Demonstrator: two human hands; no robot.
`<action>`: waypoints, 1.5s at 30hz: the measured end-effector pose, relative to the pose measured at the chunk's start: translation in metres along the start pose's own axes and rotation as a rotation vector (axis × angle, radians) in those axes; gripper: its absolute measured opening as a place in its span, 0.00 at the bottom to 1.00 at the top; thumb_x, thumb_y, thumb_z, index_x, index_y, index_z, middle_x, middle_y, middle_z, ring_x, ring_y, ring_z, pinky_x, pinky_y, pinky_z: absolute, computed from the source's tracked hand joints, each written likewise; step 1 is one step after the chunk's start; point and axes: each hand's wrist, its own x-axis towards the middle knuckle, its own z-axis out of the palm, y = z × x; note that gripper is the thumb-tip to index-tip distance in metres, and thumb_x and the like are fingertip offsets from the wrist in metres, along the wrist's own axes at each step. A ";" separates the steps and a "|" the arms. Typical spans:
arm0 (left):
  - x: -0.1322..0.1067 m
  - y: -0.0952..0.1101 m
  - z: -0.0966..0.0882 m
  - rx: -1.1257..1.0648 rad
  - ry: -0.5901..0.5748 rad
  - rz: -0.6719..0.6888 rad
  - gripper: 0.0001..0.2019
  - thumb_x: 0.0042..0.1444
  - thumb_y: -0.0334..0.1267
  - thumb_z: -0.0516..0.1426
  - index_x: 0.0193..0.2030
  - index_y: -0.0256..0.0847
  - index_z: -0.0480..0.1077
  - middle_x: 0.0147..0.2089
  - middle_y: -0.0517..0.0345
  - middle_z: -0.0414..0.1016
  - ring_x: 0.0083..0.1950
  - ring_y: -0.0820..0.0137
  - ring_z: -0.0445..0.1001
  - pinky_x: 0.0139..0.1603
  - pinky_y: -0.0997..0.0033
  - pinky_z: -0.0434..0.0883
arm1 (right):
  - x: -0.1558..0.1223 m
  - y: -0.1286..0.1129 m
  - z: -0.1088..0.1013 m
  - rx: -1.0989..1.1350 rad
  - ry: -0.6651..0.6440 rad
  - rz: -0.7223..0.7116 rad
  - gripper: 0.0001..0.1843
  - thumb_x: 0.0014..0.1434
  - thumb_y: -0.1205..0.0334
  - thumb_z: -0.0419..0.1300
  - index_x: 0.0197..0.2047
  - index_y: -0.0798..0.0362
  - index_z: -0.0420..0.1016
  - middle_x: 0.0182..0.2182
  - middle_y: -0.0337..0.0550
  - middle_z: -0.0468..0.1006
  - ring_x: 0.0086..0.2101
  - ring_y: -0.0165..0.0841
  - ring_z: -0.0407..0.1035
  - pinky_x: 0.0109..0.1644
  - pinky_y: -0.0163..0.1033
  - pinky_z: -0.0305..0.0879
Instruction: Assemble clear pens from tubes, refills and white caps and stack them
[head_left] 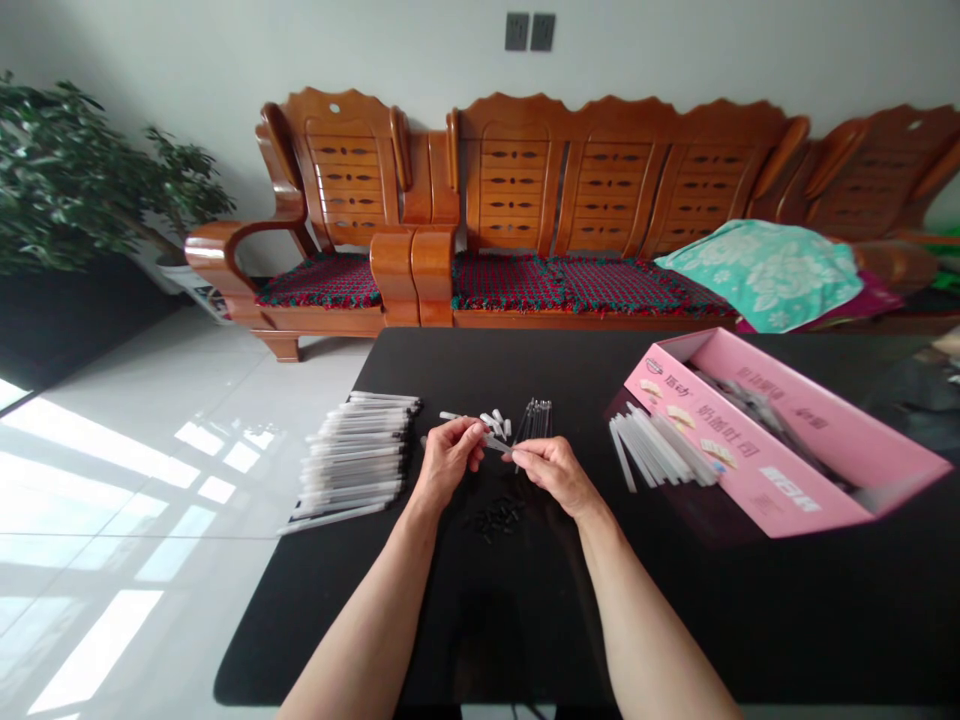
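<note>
A whitish pen barrel spans the gap between my hands above the black table. My left hand is closed around it, thumb and fingers pinched. At its right end, my right hand pinches with thumb and forefinger; any small part inside that pinch is hidden. Just beyond my fingers lie several short white caps. Thin pen refills with dark shafts are lined up behind my right hand. A loose pile of small black pen parts rests between my forearms.
Many white pens with black ends form a stack along the table's left edge. White tubes lie against a pink box on the right, which holds greyish contents. Behind the black table stands a wooden bench.
</note>
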 end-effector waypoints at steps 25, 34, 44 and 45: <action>-0.001 -0.001 0.004 -0.178 0.031 -0.011 0.21 0.54 0.52 0.62 0.40 0.33 0.77 0.25 0.60 0.70 0.23 0.77 0.67 0.20 0.78 0.66 | 0.001 0.000 0.004 0.073 -0.005 0.030 0.19 0.59 0.51 0.61 0.36 0.61 0.82 0.13 0.30 0.56 0.16 0.22 0.46 0.19 0.31 0.40; 0.002 -0.007 0.001 -0.142 0.089 -0.040 0.19 0.53 0.52 0.63 0.34 0.32 0.77 0.22 0.61 0.68 0.23 0.78 0.65 0.23 0.79 0.64 | 0.001 -0.003 0.008 -0.216 0.046 -0.128 0.21 0.60 0.49 0.59 0.30 0.59 0.81 0.17 0.33 0.59 0.21 0.26 0.52 0.24 0.34 0.45; -0.002 -0.006 0.015 -0.133 0.110 0.059 0.18 0.57 0.52 0.60 0.32 0.35 0.74 0.19 0.65 0.63 0.19 0.80 0.58 0.21 0.79 0.53 | -0.002 0.001 0.006 0.272 -0.076 0.149 0.18 0.59 0.51 0.61 0.35 0.60 0.78 0.12 0.26 0.54 0.13 0.20 0.40 0.15 0.30 0.36; -0.003 -0.004 0.017 -0.118 0.115 0.070 0.19 0.57 0.52 0.60 0.31 0.35 0.74 0.19 0.64 0.63 0.19 0.80 0.58 0.21 0.78 0.53 | -0.003 0.001 0.005 0.329 -0.096 0.166 0.17 0.59 0.51 0.61 0.35 0.60 0.78 0.12 0.26 0.54 0.12 0.20 0.40 0.14 0.30 0.36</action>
